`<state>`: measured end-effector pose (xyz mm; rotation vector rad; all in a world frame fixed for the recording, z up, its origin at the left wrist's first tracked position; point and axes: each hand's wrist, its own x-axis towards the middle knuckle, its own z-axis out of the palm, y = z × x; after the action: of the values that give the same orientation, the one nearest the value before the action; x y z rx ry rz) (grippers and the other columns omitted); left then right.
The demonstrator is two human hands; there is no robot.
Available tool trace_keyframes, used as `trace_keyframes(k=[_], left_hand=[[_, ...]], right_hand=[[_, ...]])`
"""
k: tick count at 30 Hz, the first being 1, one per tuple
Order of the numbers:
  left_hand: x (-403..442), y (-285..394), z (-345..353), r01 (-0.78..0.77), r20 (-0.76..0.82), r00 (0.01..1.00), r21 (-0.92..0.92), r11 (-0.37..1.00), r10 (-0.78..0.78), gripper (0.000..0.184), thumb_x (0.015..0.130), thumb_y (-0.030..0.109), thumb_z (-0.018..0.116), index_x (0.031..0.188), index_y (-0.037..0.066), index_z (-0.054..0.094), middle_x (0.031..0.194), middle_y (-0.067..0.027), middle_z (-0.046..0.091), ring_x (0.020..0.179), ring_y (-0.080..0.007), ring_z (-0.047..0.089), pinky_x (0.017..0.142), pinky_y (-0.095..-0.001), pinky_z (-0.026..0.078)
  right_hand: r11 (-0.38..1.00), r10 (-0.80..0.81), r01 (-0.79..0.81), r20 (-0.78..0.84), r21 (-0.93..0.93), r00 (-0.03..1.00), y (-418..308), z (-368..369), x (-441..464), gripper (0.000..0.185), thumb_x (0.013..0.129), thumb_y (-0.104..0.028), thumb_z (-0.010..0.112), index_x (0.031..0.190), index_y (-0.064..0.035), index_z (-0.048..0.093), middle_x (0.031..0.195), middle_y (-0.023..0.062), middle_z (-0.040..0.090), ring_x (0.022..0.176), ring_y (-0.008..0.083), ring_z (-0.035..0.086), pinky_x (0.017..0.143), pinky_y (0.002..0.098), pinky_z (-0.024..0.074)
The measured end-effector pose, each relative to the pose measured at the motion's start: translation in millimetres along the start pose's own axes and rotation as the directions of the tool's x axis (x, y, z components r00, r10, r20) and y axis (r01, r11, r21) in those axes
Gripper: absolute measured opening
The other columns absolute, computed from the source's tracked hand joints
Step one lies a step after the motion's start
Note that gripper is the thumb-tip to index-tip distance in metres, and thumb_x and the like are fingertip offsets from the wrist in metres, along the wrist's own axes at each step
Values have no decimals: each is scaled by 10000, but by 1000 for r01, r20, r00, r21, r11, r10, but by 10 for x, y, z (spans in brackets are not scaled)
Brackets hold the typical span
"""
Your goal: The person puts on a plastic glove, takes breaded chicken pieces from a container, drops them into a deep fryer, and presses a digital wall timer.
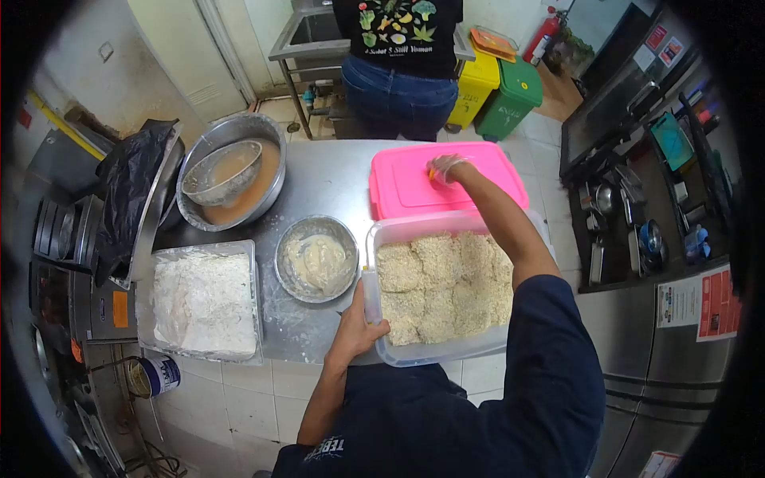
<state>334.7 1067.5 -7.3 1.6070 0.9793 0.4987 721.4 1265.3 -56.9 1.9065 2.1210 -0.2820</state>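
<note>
Steel table [319, 175], powder tray [191, 249], bowl [319, 298] beside tub [438, 355]

Head cam looks fwd & down, fairly nr., over metal table [328, 177].

Hot pink is being shown by the lid [416, 191], milky clear by the tub [430, 355], mottled beige by the crumbed pieces [441, 291]. White is being shown by the powder [203, 301], cream by the batter [323, 259], murky tan by the liquid [259, 187]. Black with multicoloured vegetable print is being shown by the T-shirt [398, 32].
</note>
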Motion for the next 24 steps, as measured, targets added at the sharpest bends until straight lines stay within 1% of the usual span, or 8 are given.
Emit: trace_keyframes(k=[3,5,10,12,15,17,20,24], left_hand=[[8,-80,9,-30,30,999,30,999,29,882,642,100,657,1354,-24,151,1098,-256,529,990,-299,558,821,-341,443],[40,-119,34,-82,28,996,21,996,82,894,641,102,663,1354,-30,140,1114,-258,521,1014,-301,548,831,-343,440],[64,-177,26,-45,59,997,-40,998,47,912,635,101,666,1348,-48,116,1161,-266,486,1065,-312,516,885,-346,408],[69,-188,20,-54,55,997,-60,997,58,909,637,101,662,1346,-52,114,1167,-267,481,1070,-315,512,890,-346,403],[66,-128,19,-19,71,997,-32,999,21,909,634,99,657,1347,-49,111,1170,-263,476,1065,-322,509,894,-345,396],[63,-93,-2,-59,77,995,-10,998,59,906,636,106,652,1345,-47,110,1159,-259,480,1046,-328,516,893,-342,395],[59,-132,5,-60,64,996,13,998,59,883,638,111,642,1337,-43,125,1141,-255,487,1034,-327,521,889,-346,396],[48,-109,19,-56,78,995,-46,997,59,836,638,49,622,1347,17,180,1208,-172,435,1093,-246,456,929,-333,363]], right_hand=[[976,-174,126,285,180,942,62,477,243,399,675,-247,624,1052,-120,594,955,109,640,876,289,612,761,378,480],[937,-220,133,249,324,943,410,945,728,388,697,-215,604,1072,-116,587,961,113,638,874,273,606,761,368,471],[987,137,-132,-60,92,989,-502,-790,-827,234,771,-169,509,939,-57,627,898,125,642,816,268,600,732,364,461],[901,55,-79,68,426,996,-752,-929,-1316,236,781,-211,515,913,-53,631,878,148,634,819,268,603,734,368,459],[928,250,-347,467,134,848,-1262,-943,-1844,340,826,-319,508,868,-8,640,794,168,627,737,230,591,701,368,462],[974,198,-224,355,33,914,-1183,-321,-1812,436,844,-407,491,915,4,618,787,136,613,641,210,550,637,351,470],[640,419,-425,173,640,891,-1579,-424,-2160,613,770,-476,589,1097,34,499,940,145,584,649,205,540,640,325,480],[649,566,-328,-148,687,811,-1499,256,-1855,453,704,-413,682,923,-29,584,749,60,549,651,130,519,531,277,455]])
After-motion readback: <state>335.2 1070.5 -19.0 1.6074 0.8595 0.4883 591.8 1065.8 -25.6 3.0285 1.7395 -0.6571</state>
